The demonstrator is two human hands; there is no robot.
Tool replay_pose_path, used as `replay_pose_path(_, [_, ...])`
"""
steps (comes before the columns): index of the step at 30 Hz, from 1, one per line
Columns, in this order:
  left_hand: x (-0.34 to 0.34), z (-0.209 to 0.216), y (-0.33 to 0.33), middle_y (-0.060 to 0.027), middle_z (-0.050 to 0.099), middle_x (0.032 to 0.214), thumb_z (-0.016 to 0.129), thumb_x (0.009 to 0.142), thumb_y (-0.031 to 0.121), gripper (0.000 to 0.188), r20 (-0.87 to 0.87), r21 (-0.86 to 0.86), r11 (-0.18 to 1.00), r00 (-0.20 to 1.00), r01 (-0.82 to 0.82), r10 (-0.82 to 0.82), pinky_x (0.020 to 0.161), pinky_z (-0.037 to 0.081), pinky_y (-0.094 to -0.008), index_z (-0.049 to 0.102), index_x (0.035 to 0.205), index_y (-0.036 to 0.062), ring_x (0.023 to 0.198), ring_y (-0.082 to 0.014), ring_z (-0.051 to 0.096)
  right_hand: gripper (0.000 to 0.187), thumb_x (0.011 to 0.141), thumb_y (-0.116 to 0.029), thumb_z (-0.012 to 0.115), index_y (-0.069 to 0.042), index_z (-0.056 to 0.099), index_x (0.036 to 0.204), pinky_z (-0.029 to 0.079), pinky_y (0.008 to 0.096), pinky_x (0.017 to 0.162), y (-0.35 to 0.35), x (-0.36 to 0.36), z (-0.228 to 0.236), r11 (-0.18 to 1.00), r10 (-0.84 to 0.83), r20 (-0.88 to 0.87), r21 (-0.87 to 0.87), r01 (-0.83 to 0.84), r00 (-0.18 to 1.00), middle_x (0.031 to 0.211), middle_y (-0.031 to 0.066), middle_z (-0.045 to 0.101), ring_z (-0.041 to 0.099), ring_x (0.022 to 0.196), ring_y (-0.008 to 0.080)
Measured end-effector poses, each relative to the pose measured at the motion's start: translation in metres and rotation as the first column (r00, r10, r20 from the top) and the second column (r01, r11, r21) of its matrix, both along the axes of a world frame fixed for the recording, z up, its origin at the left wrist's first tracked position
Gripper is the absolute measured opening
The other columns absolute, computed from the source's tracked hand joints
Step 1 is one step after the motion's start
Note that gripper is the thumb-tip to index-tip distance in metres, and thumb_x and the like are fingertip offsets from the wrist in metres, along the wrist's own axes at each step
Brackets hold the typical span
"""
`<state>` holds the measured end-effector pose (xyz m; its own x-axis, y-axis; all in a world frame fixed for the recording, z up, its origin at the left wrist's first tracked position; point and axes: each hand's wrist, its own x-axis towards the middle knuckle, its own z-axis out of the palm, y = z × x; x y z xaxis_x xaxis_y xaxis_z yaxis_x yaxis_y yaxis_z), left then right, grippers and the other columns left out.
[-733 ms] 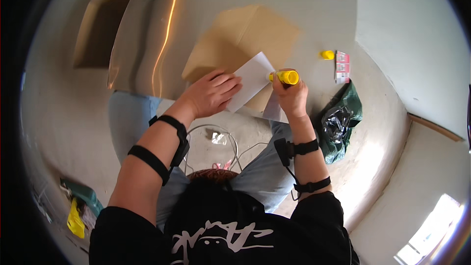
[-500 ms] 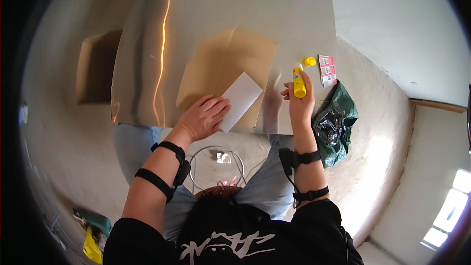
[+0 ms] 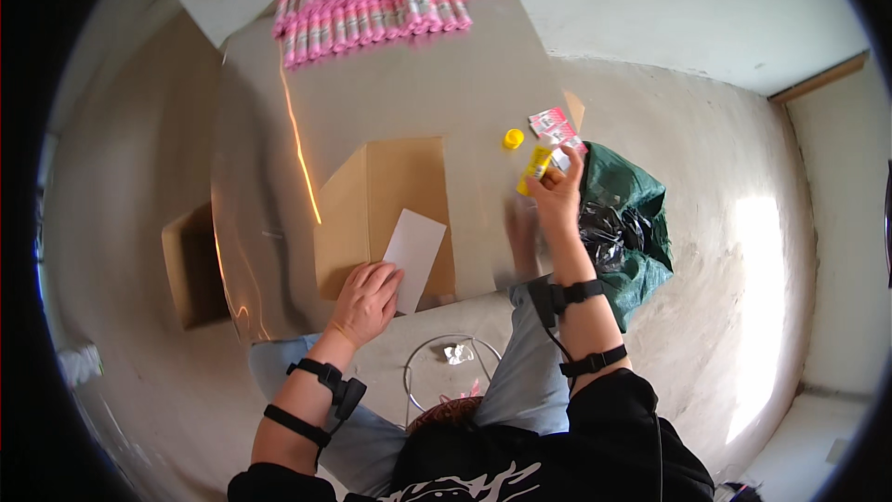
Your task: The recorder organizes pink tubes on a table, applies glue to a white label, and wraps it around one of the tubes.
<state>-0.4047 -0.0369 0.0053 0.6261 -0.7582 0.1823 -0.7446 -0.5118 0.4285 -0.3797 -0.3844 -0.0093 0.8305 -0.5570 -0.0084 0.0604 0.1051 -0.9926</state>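
A white slip of paper (image 3: 415,246) lies slantwise on a creased piece of brown cardboard (image 3: 342,209) on the metal-topped table. My left hand (image 3: 365,301) rests on the paper's left edge, its fingers laid flat across paper and cardboard. To the right, my right hand (image 3: 561,191) grips a yellow glue stick (image 3: 535,170) between thumb and fingers, tilted, with its pale end pointing away from me. Its yellow cap (image 3: 513,138) sits on the table just left of the stick. Pink-and-white printed cards (image 3: 550,122) lie right beyond it, partly hidden by my right hand.
Rows of pink rolls (image 3: 372,23) are piled at the table's far end. A green bag (image 3: 621,181) with black plastic inside stands by the right edge. On the floor at left is an open cardboard box (image 3: 193,265). A metal ring-shaped frame (image 3: 409,379) shows between my legs.
The view has turned, bringing the pink rolls further into sight. My right hand has carried the glue stick rightward past the cap, toward the cards. My left hand stays on the paper.
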Motion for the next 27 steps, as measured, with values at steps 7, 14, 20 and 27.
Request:
replay_pose_path(7, [-0.005, 0.01, -0.017, -0.0105, 0.057, 0.108, 0.063, 0.073, 0.009, 0.031, -0.004, 0.054, 0.998, 0.999, -0.036, 0.036, 0.097, 0.04, -0.0442, 0.062, 0.103, 0.0027, 0.104, -0.0278, 0.054, 0.043, 0.07, 0.0, 0.07, -0.005, 0.049, 0.107, 0.047, 0.039, 0.074, 0.007, 0.018, -0.022, 0.779, -0.185, -0.153, -0.625, 0.049, 0.971, 0.095, 0.0145, 0.055, 0.057, 0.088, 0.0322])
replay_pose_path(14, [-0.007, 0.008, -0.03, -0.0113, 0.058, 0.108, 0.065, 0.071, 0.007, 0.031, 0.007, 0.07, 0.995, 0.997, -0.071, 0.071, 0.098, 0.039, -0.0458, 0.062, 0.102, 0.0034, 0.102, -0.0336, 0.053, 0.048, 0.069, 0.003, 0.069, -0.005, 0.047, 0.111, 0.047, 0.0417, 0.083, 0.012, 0.011, -0.013, 0.753, -0.197, -0.149, -0.656, 0.052, 0.969, 0.101, 0.0157, 0.055, 0.055, 0.097, 0.0383])
replay_pose_path(20, [-0.003, 0.021, -0.026, -0.0108, 0.059, 0.099, 0.064, 0.07, 0.007, 0.024, 0.086, 0.143, 0.988, 0.995, -0.059, 0.047, 0.09, 0.041, -0.0431, 0.063, 0.094, 0.0023, 0.098, -0.0317, 0.054, 0.036, 0.07, 0.011, 0.064, -0.004, 0.053, 0.1, 0.05, 0.0341, 0.074, -0.02, -0.054, 0.086, 0.731, -0.131, 0.253, -0.628, 0.265, 0.959, 0.096, 0.0138, 0.058, 0.061, 0.086, 0.0275])
replay_pose_path(27, [-0.018, 0.037, -0.068, -0.0101, 0.057, 0.093, 0.067, 0.07, 0.012, 0.023, 0.189, 0.17, 0.98, 0.979, -0.104, 0.071, 0.08, 0.041, -0.0408, 0.063, 0.091, 0.0041, 0.089, -0.0297, 0.054, 0.022, 0.087, -0.02, 0.052, -0.006, 0.063, 0.1, 0.049, 0.0398, 0.077, -0.189, -0.173, 0.006, 0.698, -0.159, -0.425, -0.686, -0.203, 0.891, 0.093, 0.0167, 0.065, 0.062, 0.089, 0.0348])
